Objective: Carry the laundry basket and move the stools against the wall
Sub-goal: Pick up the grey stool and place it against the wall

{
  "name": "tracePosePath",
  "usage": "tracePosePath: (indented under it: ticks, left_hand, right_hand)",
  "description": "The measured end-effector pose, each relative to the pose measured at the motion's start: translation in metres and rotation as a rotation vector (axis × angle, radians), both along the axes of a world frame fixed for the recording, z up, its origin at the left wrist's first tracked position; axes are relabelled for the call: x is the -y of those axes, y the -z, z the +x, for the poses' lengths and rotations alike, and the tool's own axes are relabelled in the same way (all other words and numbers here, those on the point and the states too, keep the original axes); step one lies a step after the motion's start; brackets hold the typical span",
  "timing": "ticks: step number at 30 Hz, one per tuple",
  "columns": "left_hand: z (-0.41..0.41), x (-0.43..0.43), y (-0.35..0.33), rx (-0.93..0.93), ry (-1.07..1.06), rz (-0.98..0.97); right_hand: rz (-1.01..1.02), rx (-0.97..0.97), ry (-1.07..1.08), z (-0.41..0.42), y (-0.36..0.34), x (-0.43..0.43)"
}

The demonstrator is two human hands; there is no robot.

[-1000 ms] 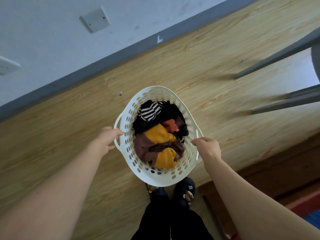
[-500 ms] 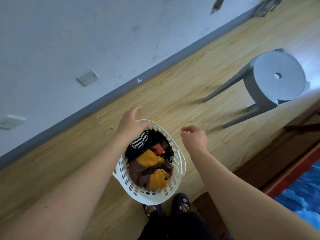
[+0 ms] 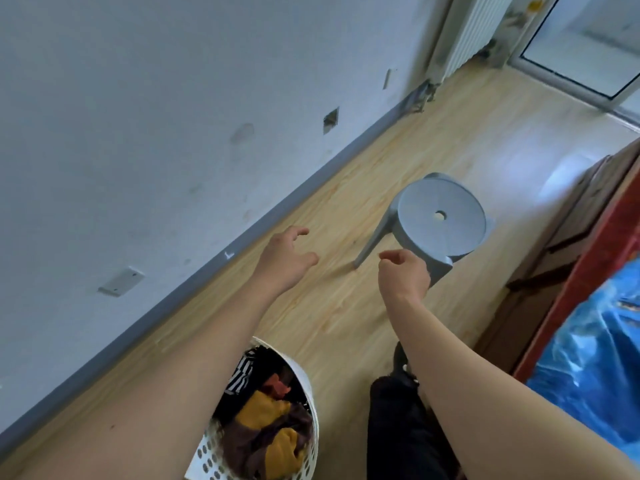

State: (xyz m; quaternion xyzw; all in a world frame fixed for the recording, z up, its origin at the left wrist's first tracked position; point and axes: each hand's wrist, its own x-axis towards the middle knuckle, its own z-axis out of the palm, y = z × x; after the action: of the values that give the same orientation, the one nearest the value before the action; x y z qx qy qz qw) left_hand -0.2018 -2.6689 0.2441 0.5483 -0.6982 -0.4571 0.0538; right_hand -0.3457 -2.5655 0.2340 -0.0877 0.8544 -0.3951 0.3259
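Both of my hands are out in front of me and neither holds anything. My left hand (image 3: 282, 261) reaches forward over the wooden floor (image 3: 346, 313) with its fingers spread and slightly curled, plainly open. My right hand (image 3: 403, 275) hangs a little nearer to me, fingers loosely bent inward with the thumb close to them; it grips nothing, and I read it as half open, though its palm faces away from me.

The grey stool (image 3: 440, 220) stands upright on the floor just beyond my right hand, which overlaps its near edge in this view; I cannot tell whether they touch. Its round seat has a small hole at the middle, and one leg slants down to the left. The stool is well apart from the wall (image 3: 156, 133), with a strip of bare floor between it and the grey skirting board (image 3: 242, 237).

The white laundry basket (image 3: 304, 382) sits on the floor at the bottom of the view, under my left forearm, close to my dark trouser leg (image 3: 398, 434). It is full of clothes (image 3: 266, 420) in mustard, brown, black and a black-and-white stripe.

On the right a blue cover (image 3: 595, 358) lies over a red-edged piece of furniture. Farther off, a white radiator (image 3: 464, 32) stands by a glazed door (image 3: 588, 39).
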Motion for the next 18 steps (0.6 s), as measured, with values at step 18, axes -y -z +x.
tracePosePath:
  ticks: [18]
  left_hand:
    - [-0.349, 0.070, 0.113, 0.022, -0.177, 0.305]
  right_hand:
    - [0.224, 0.033, 0.061, -0.349, 0.097, 0.050]
